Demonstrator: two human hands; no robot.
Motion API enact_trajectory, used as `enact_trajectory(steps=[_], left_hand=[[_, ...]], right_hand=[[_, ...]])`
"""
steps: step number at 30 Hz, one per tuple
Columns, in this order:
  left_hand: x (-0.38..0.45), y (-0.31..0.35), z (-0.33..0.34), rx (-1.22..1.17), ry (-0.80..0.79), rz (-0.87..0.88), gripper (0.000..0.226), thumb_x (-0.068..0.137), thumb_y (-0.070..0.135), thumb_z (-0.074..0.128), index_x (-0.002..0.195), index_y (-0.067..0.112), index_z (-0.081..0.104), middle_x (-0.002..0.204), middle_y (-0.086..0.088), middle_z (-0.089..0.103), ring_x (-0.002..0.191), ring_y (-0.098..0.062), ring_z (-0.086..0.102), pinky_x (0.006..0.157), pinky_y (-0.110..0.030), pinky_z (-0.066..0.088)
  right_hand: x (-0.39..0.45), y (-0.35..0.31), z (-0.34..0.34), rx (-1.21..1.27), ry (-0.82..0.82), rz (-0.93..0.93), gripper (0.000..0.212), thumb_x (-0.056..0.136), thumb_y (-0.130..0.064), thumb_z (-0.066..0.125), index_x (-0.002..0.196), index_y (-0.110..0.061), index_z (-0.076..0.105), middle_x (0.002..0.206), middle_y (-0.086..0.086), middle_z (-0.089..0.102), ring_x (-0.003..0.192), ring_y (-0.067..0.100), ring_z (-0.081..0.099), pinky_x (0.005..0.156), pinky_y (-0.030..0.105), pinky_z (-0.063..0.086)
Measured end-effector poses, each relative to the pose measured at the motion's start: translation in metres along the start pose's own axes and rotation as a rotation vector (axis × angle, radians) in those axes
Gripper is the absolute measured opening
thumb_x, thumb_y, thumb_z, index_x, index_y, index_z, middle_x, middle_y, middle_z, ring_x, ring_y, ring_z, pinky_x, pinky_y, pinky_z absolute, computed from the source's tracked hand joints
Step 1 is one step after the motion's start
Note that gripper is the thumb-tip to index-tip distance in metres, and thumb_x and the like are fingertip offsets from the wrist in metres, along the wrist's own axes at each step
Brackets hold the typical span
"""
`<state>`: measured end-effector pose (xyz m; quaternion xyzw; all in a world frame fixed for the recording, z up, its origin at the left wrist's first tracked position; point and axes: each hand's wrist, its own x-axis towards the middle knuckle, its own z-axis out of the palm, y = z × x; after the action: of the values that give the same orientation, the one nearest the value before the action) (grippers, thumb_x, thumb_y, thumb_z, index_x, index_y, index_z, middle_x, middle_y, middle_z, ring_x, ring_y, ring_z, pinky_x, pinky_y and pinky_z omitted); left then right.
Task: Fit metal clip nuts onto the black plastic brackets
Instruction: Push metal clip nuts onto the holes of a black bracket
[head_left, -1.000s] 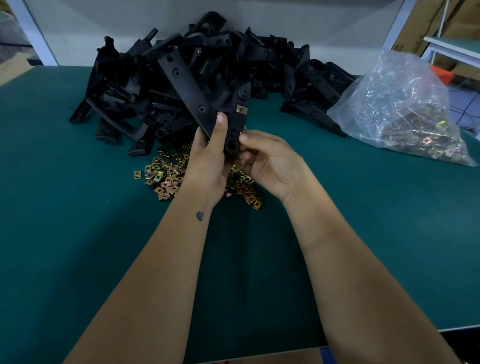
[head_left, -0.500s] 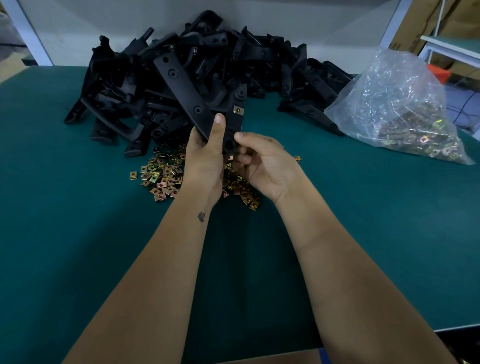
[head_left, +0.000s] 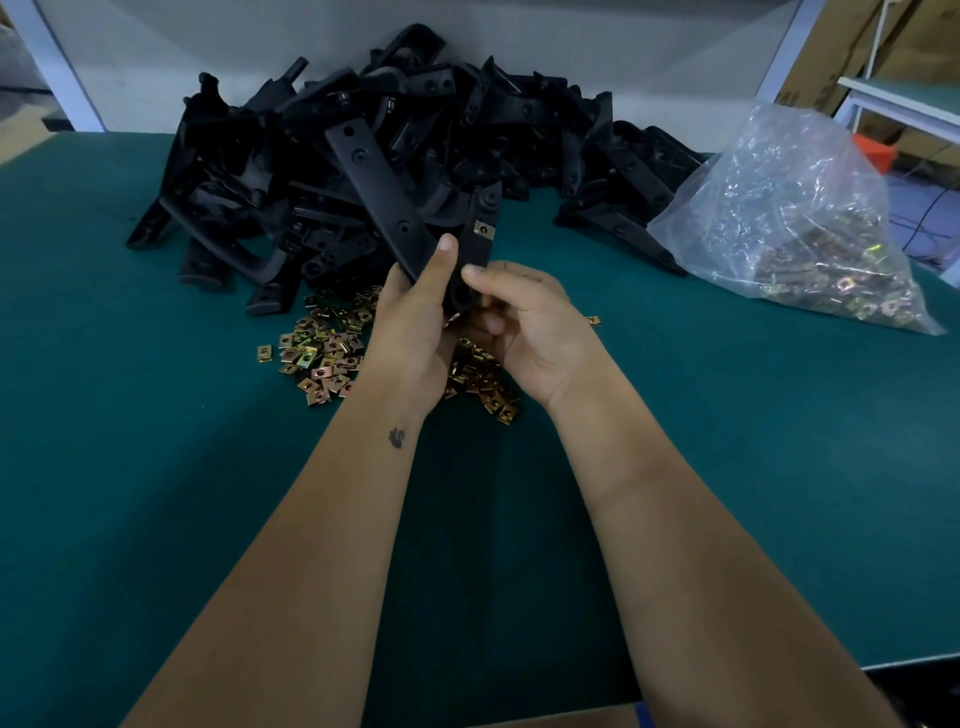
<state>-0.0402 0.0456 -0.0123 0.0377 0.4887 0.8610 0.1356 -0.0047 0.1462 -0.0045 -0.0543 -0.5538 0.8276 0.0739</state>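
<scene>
hands at centre, above loose nuts (head_left: 332, 358). left hand (head_left: 415, 322) grips bracket (head_left: 387, 208), long arm toward 11 o'clock, keeping short arm steady. fitted nut (head_left: 483, 228) faces up. right hand (head_left: 524, 322) pinches bracket's lower end; next nut hidden. bracket pile (head_left: 311, 156) at 12, bag (head_left: 800, 223) at 2.

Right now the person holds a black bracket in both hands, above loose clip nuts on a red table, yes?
Not quite: the table is green, not red, as the head view shows. The rest holds: both hands grip the black bracket above the loose clip nuts.
</scene>
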Motion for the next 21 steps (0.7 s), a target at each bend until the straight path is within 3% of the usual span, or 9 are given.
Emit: enact_trajectory(steps=[3, 5, 8, 10, 12, 15, 19, 21], left_hand=[[0.004, 0.003, -0.008, -0.039, -0.010, -0.017, 0.013, 0.097, 0.017, 0.059, 0.107, 0.017, 0.067, 0.104, -0.001, 0.075, 0.093, -0.014, 0.070, 0.076, -0.028, 0.055], [0.006, 0.004, -0.011, -0.074, 0.004, -0.026, 0.014, 0.097, 0.008, 0.057, 0.100, 0.017, 0.068, 0.096, -0.001, 0.075, 0.088, -0.014, 0.070, 0.080, -0.028, 0.055], [0.007, 0.005, -0.012, -0.210, 0.040, -0.061, 0.015, 0.097, 0.001, 0.056, 0.101, 0.011, 0.065, 0.091, -0.004, 0.072, 0.076, -0.012, 0.067, 0.069, -0.022, 0.055], [0.007, 0.006, -0.011, -0.250, 0.080, -0.088, 0.017, 0.097, 0.001, 0.056, 0.113, 0.005, 0.061, 0.094, -0.008, 0.068, 0.071, -0.013, 0.061, 0.064, -0.020, 0.053], [0.006, 0.007, -0.011, -0.272, 0.100, -0.120, 0.026, 0.097, 0.002, 0.055, 0.123, -0.001, 0.057, 0.101, -0.013, 0.066, 0.080, -0.018, 0.060, 0.081, -0.026, 0.056], [0.005, 0.007, -0.012, -0.258, 0.076, -0.129, 0.035, 0.098, 0.003, 0.053, 0.132, -0.005, 0.055, 0.118, -0.018, 0.062, 0.103, -0.027, 0.056, 0.110, -0.041, 0.043], [0.005, 0.006, -0.013, -0.251, 0.014, -0.125, 0.034, 0.098, 0.002, 0.052, 0.131, -0.004, 0.056, 0.121, -0.018, 0.064, 0.106, -0.026, 0.060, 0.108, -0.042, 0.045], [0.005, 0.005, -0.012, -0.239, -0.008, -0.112, 0.021, 0.097, -0.001, 0.052, 0.114, 0.000, 0.063, 0.103, -0.012, 0.071, 0.093, -0.022, 0.065, 0.100, -0.038, 0.050]], right_hand=[[-0.001, -0.003, 0.002, -0.056, 0.048, -0.041, 0.029, 0.089, -0.007, 0.064, 0.063, -0.014, 0.053, 0.056, -0.007, 0.049, 0.047, 0.004, 0.039, 0.050, 0.017, 0.032], [-0.001, -0.003, 0.002, -0.165, 0.111, -0.087, 0.025, 0.091, -0.010, 0.065, 0.067, -0.014, 0.059, 0.058, -0.008, 0.053, 0.049, 0.003, 0.043, 0.049, 0.017, 0.036], [-0.002, 0.000, 0.003, -0.489, 0.227, -0.240, 0.021, 0.095, -0.022, 0.062, 0.075, -0.017, 0.065, 0.061, -0.010, 0.054, 0.056, 0.003, 0.047, 0.057, 0.021, 0.040], [-0.005, 0.002, 0.005, -0.623, 0.228, -0.329, 0.015, 0.093, -0.029, 0.063, 0.082, -0.020, 0.067, 0.068, -0.013, 0.057, 0.063, 0.001, 0.052, 0.062, 0.021, 0.044], [-0.007, 0.006, 0.007, -0.737, 0.207, -0.374, 0.011, 0.090, -0.034, 0.065, 0.088, -0.023, 0.067, 0.078, -0.014, 0.063, 0.074, 0.000, 0.058, 0.067, 0.019, 0.047], [-0.006, 0.011, 0.008, -0.948, 0.235, -0.420, 0.019, 0.091, -0.038, 0.063, 0.094, -0.019, 0.063, 0.091, -0.009, 0.062, 0.086, 0.008, 0.057, 0.073, 0.029, 0.047], [-0.006, 0.010, 0.009, -0.994, 0.282, -0.477, 0.024, 0.091, -0.040, 0.062, 0.098, -0.018, 0.062, 0.094, -0.007, 0.062, 0.090, 0.010, 0.058, 0.078, 0.035, 0.050], [-0.006, 0.008, 0.009, -0.997, 0.304, -0.495, 0.025, 0.091, -0.041, 0.062, 0.097, -0.016, 0.062, 0.093, -0.005, 0.062, 0.087, 0.011, 0.058, 0.076, 0.037, 0.051]])
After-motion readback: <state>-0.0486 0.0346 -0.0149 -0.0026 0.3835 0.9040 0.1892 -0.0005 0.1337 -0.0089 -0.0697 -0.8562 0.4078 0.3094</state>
